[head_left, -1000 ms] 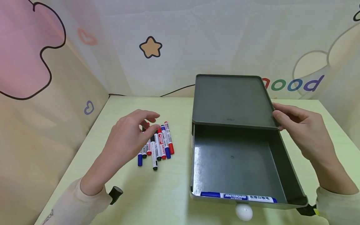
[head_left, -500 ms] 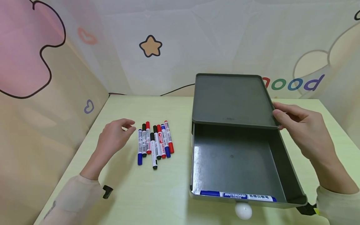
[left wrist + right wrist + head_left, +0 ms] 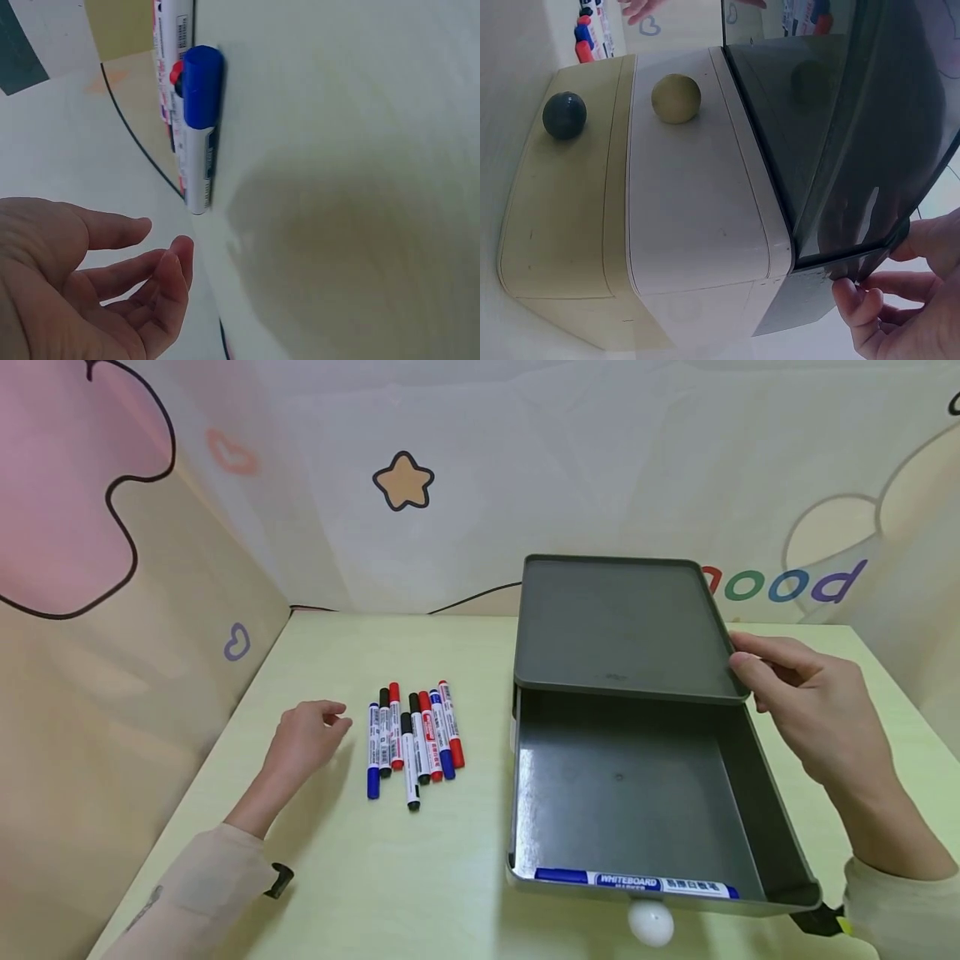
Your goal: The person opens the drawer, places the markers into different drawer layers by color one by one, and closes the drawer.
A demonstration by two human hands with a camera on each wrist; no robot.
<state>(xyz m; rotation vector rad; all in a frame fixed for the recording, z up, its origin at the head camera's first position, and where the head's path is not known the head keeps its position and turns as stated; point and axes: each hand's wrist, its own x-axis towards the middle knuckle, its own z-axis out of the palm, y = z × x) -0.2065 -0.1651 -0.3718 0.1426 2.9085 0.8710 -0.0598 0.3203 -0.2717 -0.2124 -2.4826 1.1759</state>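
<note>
My left hand (image 3: 306, 737) hovers over the table left of a cluster of markers (image 3: 405, 752). Its fingers are loosely bent and hold nothing; in the left wrist view a gap separates them from a blue-capped marker (image 3: 201, 90). My right hand (image 3: 825, 710) pinches the right edge of the dark grey cabinet top (image 3: 622, 627) between thumb and fingers. Below that top, the grey drawer (image 3: 630, 802) is pulled out. A blue whiteboard marker (image 3: 637, 883) lies inside along its front wall. The red, black and blue markers lie side by side.
Beneath the grey drawer, the right wrist view shows a white drawer (image 3: 697, 187) and a yellowish drawer (image 3: 566, 195), each with a round knob. A white knob (image 3: 650, 923) juts from the grey drawer's front. A printed cloth (image 3: 405, 410) hangs behind the table.
My left hand has drawn back from above the markers to their left and lowered a little, uncovering them. My right hand keeps its grip on the cabinet top.
</note>
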